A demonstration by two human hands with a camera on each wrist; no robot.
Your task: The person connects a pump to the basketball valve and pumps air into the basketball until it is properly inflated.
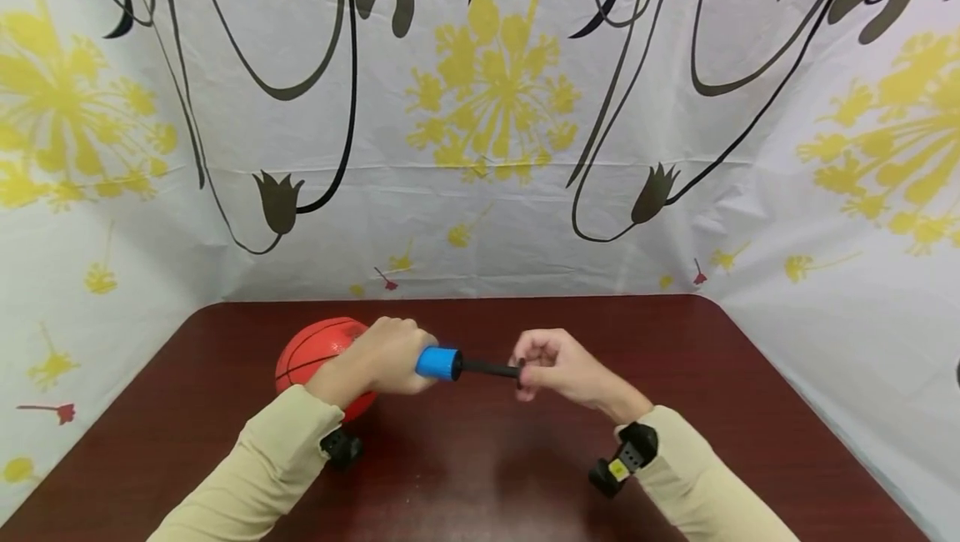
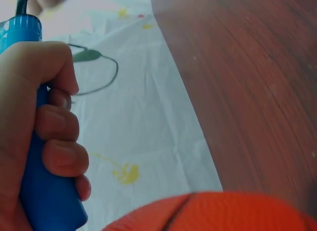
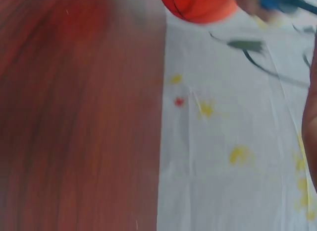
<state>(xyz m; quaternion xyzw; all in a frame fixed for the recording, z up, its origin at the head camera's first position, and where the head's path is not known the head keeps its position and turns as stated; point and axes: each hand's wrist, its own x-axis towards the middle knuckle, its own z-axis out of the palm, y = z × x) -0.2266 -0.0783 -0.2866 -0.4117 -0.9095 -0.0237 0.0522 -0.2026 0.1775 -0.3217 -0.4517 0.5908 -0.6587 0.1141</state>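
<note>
A blue ball pump point(image 1: 438, 363) with a black rod point(image 1: 487, 368) is held level over the table. My left hand point(image 1: 390, 354) grips its blue barrel; in the left wrist view the fingers point(image 2: 62, 156) wrap round the barrel point(image 2: 52, 201). At the rod's far end my right hand point(image 1: 558, 368) pinches the dark tip between thumb and curled fingers. Behind my left hand and wrist an orange-red basketball point(image 1: 315, 350) sits on the table, partly hidden by them. Its upper curve point(image 2: 223, 213) fills the bottom of the left wrist view.
The dark red-brown wooden table point(image 1: 480, 475) has rounded far corners. A white sheet point(image 1: 480, 225) with yellow flowers and dark stems hangs behind and beside it. Each wrist carries a small black camera, one on the left point(image 1: 341, 447) and one on the right point(image 1: 624, 460).
</note>
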